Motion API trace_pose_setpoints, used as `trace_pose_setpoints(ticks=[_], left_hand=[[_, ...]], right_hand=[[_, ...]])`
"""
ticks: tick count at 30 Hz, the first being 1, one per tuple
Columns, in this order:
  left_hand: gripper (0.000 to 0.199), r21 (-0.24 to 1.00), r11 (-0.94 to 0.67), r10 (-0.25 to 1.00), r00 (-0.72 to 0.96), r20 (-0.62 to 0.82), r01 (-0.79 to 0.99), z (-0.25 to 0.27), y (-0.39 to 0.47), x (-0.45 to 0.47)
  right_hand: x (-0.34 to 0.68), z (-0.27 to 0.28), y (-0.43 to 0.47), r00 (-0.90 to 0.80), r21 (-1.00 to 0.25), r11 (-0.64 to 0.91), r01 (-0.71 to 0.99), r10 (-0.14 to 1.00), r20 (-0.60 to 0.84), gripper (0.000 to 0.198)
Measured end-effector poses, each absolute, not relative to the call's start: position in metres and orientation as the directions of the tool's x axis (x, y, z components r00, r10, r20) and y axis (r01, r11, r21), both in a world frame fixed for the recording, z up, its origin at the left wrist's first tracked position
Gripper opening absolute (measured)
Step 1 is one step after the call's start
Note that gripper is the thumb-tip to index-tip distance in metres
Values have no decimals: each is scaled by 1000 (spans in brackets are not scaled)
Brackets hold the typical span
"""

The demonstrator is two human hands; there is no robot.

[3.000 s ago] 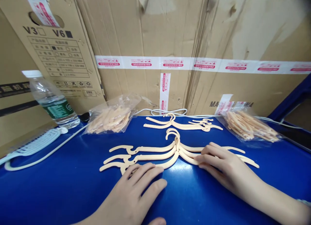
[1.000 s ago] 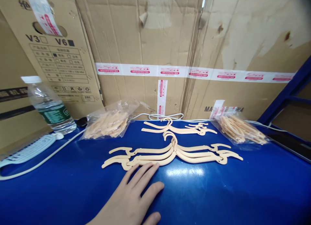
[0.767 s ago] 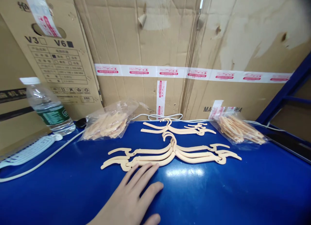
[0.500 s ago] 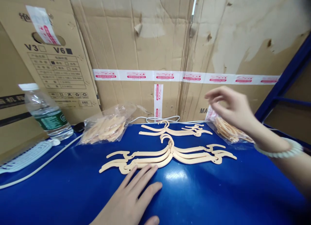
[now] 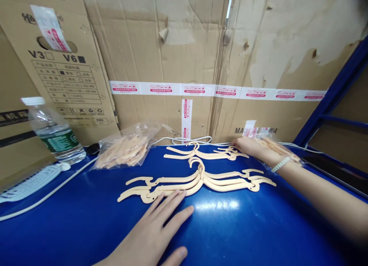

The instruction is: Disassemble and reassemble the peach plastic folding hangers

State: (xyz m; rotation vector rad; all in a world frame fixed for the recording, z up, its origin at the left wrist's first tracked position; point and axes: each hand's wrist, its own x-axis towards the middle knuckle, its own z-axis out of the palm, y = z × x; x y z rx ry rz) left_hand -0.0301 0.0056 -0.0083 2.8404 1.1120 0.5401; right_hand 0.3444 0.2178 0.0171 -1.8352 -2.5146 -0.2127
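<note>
My left hand (image 5: pixel 156 224) lies with its fingers spread, fingertips at the near edge of the front group of cream folding clothes hangers (image 5: pixel 179 187). These hangers lie one behind another, hooks at the middle and arms out to both sides. Farther back sits a second group of cream hanger pieces (image 5: pixel 191 155), with small arm parts (image 5: pixel 227 150) at its right end. My right hand (image 5: pixel 250 146) reaches to those small parts, in front of a clear bag of cream pieces (image 5: pixel 280 148). Its fingers are mostly hidden, so its grip does not show.
Another clear bag of cream pieces (image 5: pixel 125 149) rests at the back left. Left of it are a water bottle (image 5: pixel 59 137), a light blue hairbrush (image 5: pixel 36 183) and a white cable (image 5: pixel 48 197). Cardboard (image 5: pixel 161 59) stands behind the blue table (image 5: pixel 230 235). A dark flat device (image 5: pixel 339 174) lies far right.
My right hand has come down from above the right-hand bag to the small hanger parts at the back. My left hand has stayed nearly in place.
</note>
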Motion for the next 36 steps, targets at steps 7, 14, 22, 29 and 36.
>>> trace_pose_setpoints(ticks=[7,14,22,29,36], left_hand=[[55,225,-751,660,698,276,621,9,2,-32],[37,721,-520,816,515,261,458,-3,12,-27],[46,998,-20,937,350,-4,65,-10,25,-22],[48,997,70,951,304,-61,-19,-12,26,-24],[48,993,84,948,314,-52,-88,-13,30,-24]], right_hand=[[327,48,199,-292,-68,328,942,905,309,21],[244,48,128,-309,-615,518,595,853,421,17],[172,14,45,-606,-909,371,190,773,189,7],[208,12,123,-619,-215,755,620,638,457,13],[240,-10,186,-555,-133,653,746,720,417,11]])
